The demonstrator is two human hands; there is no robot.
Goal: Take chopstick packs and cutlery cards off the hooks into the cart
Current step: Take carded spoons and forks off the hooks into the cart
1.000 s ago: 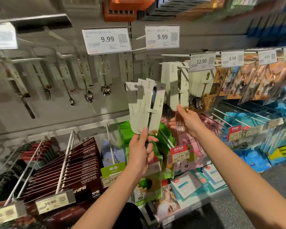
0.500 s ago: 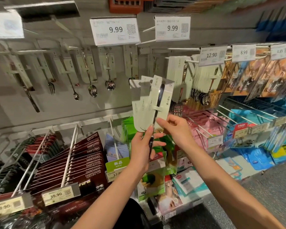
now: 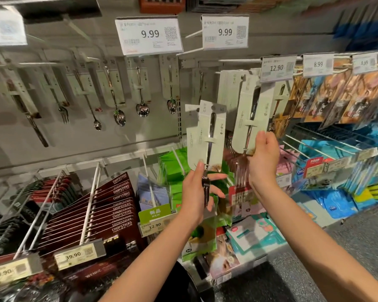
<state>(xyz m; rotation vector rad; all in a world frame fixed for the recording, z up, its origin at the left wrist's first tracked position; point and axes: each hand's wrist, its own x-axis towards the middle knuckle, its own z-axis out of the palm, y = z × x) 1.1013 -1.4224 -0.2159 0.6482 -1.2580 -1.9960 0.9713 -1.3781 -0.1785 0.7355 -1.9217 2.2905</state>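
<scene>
Between thumb and fingers of the left hand, a small fan of cutlery cards is pinched at its lower edge, a fork's tines hanging below the card against the palm. Just beside it, the right hand is closed on the bottom of another fork card, whose top is still up by the hook under the 12.90 tag. These cards are judged light, with thin board that would bend easily and metal that makes them bottom-heavy; a hold low down, over board and fork together, seems safest. The chopstick packs hang well below the left hand. No cart can be made out.
</scene>
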